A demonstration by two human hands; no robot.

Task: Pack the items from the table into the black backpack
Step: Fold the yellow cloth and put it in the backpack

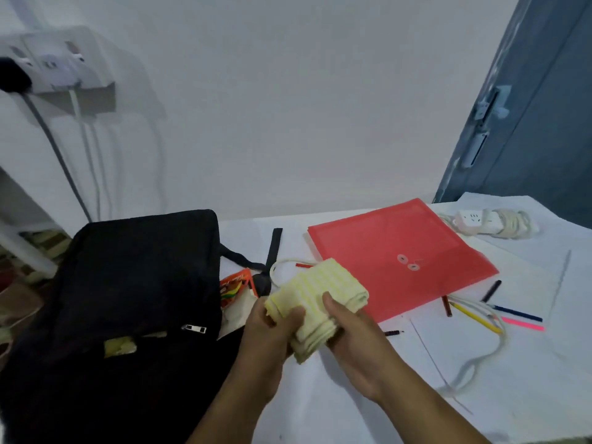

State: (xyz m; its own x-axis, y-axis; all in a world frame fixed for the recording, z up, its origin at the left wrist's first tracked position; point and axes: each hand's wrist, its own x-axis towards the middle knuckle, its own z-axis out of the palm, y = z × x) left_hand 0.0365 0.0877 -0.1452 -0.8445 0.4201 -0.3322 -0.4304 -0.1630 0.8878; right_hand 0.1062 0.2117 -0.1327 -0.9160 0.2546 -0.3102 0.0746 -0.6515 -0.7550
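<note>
Both hands hold a folded pale yellow towel [315, 302] just right of the black backpack [128, 299]: the left hand [272, 331] curls its fingers around the near end, and the right hand [355, 334] pinches the side with its thumb on top. A red folder [400, 254] lies beyond the towel, farther from the backpack.

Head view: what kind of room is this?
Probably a home room or small office: a white-covered table against a wall, a wall socket with cables, a red document folder and pens.
</note>
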